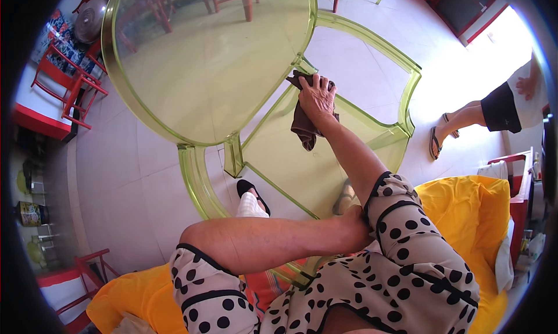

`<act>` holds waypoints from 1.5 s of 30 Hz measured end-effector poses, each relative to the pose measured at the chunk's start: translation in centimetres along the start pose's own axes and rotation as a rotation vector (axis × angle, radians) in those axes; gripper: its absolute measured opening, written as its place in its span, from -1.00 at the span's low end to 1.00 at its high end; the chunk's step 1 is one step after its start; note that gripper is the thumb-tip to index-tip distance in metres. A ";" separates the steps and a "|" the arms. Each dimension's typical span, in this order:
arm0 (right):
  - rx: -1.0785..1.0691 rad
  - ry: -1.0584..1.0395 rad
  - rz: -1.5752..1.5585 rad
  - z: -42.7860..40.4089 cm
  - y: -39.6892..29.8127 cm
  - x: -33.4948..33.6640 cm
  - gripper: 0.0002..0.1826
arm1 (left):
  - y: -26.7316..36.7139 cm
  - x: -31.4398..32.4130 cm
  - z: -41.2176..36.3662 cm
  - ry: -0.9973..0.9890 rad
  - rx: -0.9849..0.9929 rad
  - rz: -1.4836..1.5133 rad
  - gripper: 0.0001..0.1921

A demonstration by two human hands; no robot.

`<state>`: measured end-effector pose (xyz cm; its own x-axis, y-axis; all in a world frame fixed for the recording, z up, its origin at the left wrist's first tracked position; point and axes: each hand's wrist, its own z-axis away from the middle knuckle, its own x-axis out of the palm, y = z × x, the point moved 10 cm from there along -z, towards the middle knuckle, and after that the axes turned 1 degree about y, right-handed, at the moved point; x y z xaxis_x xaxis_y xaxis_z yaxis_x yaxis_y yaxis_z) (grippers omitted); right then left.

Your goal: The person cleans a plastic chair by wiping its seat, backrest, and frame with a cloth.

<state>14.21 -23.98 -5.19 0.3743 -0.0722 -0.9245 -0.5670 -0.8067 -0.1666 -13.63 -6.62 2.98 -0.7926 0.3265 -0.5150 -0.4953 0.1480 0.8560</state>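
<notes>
A transparent green plastic armchair (279,181) stands tipped in front of me, its large oval backrest (110,63) at upper left. My right hand (317,96) presses a crumpled dark brown cloth (303,127) against it, where seat and backrest meet near one bracket. The cloth's loose end hangs over the seat. My left forearm lies across my lap, and my left hand (355,229) rests by my right elbow; the sleeve partly covers it and its fingers cannot be made out. A black shoe (246,188) shows beside the seat, and another foot appears through the clear plastic.
Another person (501,111) in black shorts and flip-flops is at the right. Red chairs (65,83) stand at the left, near a lidded pot (91,19). Yellow fabric (466,212) lies on both sides of me. A red cabinet door frame (457,33) is at upper right.
</notes>
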 end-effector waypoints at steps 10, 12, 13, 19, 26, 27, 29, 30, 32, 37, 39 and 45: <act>0.098 -0.060 0.090 0.9 -2.3 1.3 -0.49 | 1.4 -0.8 0.0 -0.008 0.070 -0.018 -0.64; 0.007 0.002 0.046 2.1 -4.5 0.9 -0.53 | 1.3 0.7 0.3 -0.155 0.066 -0.121 -0.65; -0.045 0.041 0.015 2.9 -5.8 0.4 -0.56 | 2.1 -0.1 0.4 -0.157 0.071 -0.120 -0.65; -0.299 -0.032 -0.158 6.7 -10.6 -1.0 -0.54 | 1.4 1.5 0.4 -0.362 0.011 -0.092 -0.67; -0.432 -0.085 -0.322 12.4 -10.8 -3.8 -0.54 | 1.5 0.9 -0.3 -0.453 0.006 -0.451 -0.77; -0.469 -0.107 -0.369 13.3 -10.7 -4.1 -0.57 | 1.6 0.8 -0.4 -0.456 0.006 -0.452 -0.77; -0.447 -0.114 -0.378 14.2 -9.7 -4.8 -0.61 | 2.1 0.1 -0.6 -0.403 0.024 -0.465 -0.77; -0.452 -0.098 -0.392 14.9 -9.5 -5.3 -0.63 | 1.9 0.4 -0.5 -0.407 0.027 -0.468 -0.77; -0.466 -0.067 -0.399 16.0 -8.8 -6.2 -0.66 | 1.6 0.6 -0.6 -0.359 0.054 -0.425 -0.71; -0.389 -0.101 -0.533 16.7 -5.1 -7.3 -0.70 | 2.6 -0.4 -0.4 -0.277 0.158 -0.403 -0.70; -0.037 -0.231 -0.880 15.1 -0.9 -5.7 -0.70 | 2.5 -0.4 -0.9 -0.276 0.142 -0.424 -0.72; 0.183 -0.026 -1.258 3.5 2.0 -12.9 -0.65 | 2.2 -0.9 -0.8 -0.266 0.094 -0.492 -0.69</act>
<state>5.72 -22.60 5.24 0.7122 0.6948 -0.1003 0.0743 -0.2166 -0.9734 -14.28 -7.36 5.25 -0.3534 0.4200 -0.8359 -0.7403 0.4207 0.5244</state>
